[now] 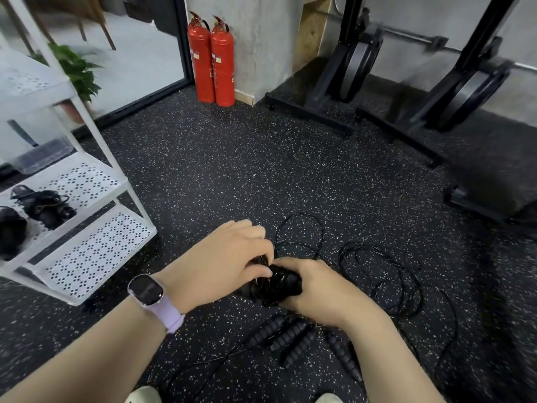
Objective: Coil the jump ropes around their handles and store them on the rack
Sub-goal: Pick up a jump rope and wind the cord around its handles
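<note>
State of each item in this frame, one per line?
Left hand: grips the bundle.
Right hand: grips the bundle.
Jump rope bundle: partly coiled, cord trailing.
Loose handles: lying on floor, uncoiled.
Coiled ropes: stored on the rack.

Speckled floor (232, 170) carries loose ropes (401, 274), handles (287, 335).

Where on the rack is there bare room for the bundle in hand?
The bottom shelf shows bare perforated metal from its front edge to its right corner. The shelf above is bare at its right end, beside a coiled rope, with another dark bundle further left. Floor by the loose handles and rope loops is crowded.
</note>
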{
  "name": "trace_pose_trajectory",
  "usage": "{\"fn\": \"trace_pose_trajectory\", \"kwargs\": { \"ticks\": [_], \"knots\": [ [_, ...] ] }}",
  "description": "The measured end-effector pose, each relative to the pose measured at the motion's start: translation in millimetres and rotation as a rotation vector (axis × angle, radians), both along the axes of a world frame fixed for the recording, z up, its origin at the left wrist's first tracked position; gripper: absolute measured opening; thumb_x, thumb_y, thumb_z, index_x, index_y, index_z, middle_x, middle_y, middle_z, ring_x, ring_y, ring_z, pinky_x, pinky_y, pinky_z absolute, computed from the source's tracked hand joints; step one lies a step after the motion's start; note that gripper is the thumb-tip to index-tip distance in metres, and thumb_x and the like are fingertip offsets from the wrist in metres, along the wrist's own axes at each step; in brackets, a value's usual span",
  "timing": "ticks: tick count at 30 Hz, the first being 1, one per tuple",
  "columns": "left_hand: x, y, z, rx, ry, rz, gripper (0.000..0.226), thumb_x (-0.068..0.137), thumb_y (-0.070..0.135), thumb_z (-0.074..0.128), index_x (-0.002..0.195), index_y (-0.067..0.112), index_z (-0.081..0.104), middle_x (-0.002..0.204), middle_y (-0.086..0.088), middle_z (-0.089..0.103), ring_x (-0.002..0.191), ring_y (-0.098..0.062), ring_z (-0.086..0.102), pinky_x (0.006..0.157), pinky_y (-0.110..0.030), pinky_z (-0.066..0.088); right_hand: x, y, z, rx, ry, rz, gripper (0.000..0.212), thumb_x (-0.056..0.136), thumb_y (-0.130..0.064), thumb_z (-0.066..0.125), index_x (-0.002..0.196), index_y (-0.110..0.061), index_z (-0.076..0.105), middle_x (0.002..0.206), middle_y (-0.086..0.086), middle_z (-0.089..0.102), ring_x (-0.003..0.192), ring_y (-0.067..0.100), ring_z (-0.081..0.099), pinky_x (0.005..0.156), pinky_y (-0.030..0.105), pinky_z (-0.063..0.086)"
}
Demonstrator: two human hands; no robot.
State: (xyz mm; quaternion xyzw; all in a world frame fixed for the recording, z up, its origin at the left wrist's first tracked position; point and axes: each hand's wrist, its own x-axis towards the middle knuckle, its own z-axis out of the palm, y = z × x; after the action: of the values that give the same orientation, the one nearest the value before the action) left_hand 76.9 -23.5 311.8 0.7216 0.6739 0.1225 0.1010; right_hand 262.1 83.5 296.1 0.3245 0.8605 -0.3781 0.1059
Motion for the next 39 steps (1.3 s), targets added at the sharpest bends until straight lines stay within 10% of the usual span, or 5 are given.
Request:
{"fn": "trace_pose_trajectory", "kwargs": {
  "ticks": [6,16,21,28,39],
  "knots": [
    [-5,4,-9,-0.233,-0.524,0.135,0.024,0.076,0.057,0.080,0.091,0.045,0.065,0.083,0.027,0.051,0.084,0.002,0.048,0.081,-0.024,0.040,11,7,3,-0.180,0.039,0.073,0.062,0.083,-0.012,0.080,0.130,-0.050,0.062,0.092,-0.023,0.071,0.074,-0.009,0.063,0.067,0.013,0.048],
    [-15,5,1,-0.494,-1.310,0.131,0.012,0.099,0.025,0.063,0.100,0.019,0.073,0.085,0.003,0.070,0.073,-0.009,0.063,0.069,-0.022,0.054,14,2,14,-0.595,0.359,0.071,0.043,0.082,-0.001,0.082,0.111,-0.032,0.075,0.092,-0.004,0.075,0.086,0.014,0.067,0.090,0.038,0.058],
    [-10,3,-4,-0.455,-1.767,0.194,0.016,0.094,0.007,0.058,0.103,0.001,0.070,0.096,-0.008,0.073,0.088,-0.014,0.069,0.084,-0.029,0.056,13,0,16,-0.805,0.555,-0.020,0.027,0.088,0.001,0.071,0.113,-0.003,0.063,0.085,0.014,0.068,0.066,0.022,0.058,0.057,0.027,0.047],
    [5,15,-14,-0.309,-1.376,0.407,0.030,0.109,0.025,0.046,0.095,0.011,0.068,0.062,0.010,0.038,0.052,-0.007,0.026,0.051,-0.026,0.018,10,8,16,-0.885,0.831,-0.381,0.017,0.082,-0.019,0.077,0.094,-0.011,0.069,0.080,0.021,0.064,0.057,0.022,0.054,0.046,0.027,0.041],
    [6,5,-13,-0.068,-0.712,0.438,0.027,0.105,0.041,0.050,0.088,0.039,0.071,0.047,0.010,0.042,0.044,-0.009,0.031,0.043,-0.021,0.028,1,6,11,-0.602,0.774,-0.643,0.025,0.076,-0.031,0.079,0.096,-0.023,0.067,0.078,0.012,0.073,0.061,0.022,0.060,0.049,0.030,0.045]
  ]
}}
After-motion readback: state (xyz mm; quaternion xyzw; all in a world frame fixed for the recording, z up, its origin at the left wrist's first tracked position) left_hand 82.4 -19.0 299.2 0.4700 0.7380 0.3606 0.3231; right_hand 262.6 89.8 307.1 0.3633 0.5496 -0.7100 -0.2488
